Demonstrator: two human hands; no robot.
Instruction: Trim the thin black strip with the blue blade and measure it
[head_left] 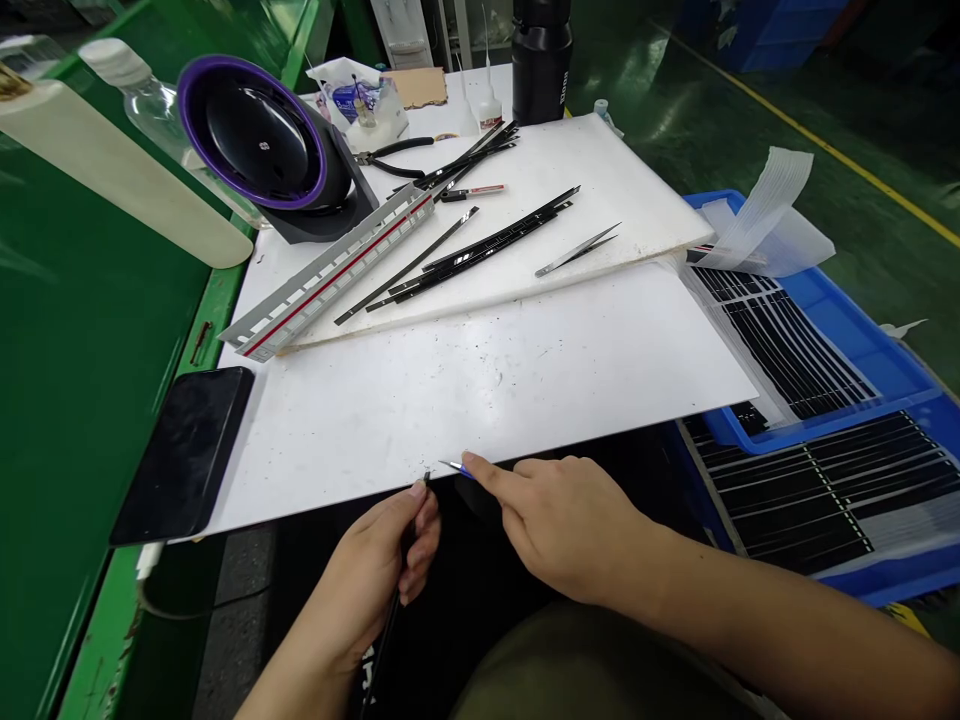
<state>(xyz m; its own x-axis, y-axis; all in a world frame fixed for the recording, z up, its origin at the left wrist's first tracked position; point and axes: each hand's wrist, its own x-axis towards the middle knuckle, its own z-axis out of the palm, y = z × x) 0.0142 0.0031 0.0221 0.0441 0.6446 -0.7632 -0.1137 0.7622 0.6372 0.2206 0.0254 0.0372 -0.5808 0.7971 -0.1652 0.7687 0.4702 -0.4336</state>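
Lying at the far left, a dark phone [184,452] rests face up on the green bench edge, just touching the corner of the white board [480,390]; behind it stands a purple-rimmed black fan [259,135] beside a clear bottle [146,95], and a grey perforated rail with a red stripe [330,272] slants across the upper board. Near the middle, the left hand [375,575] is closed around a thin black strip [401,570], pinched between thumb and fingers so its top end pokes up right at the board's near edge (the lower end runs down out of sight). Loose black strips [480,250] and steel tweezers [577,250] lie on the raised sheet beyond. Just beside it, the right hand [566,525] grips a fine blue-handled pointed tool [456,466], its tip close to the strip's end. Further right, a blue tray [862,340] holds sheets of dark strips
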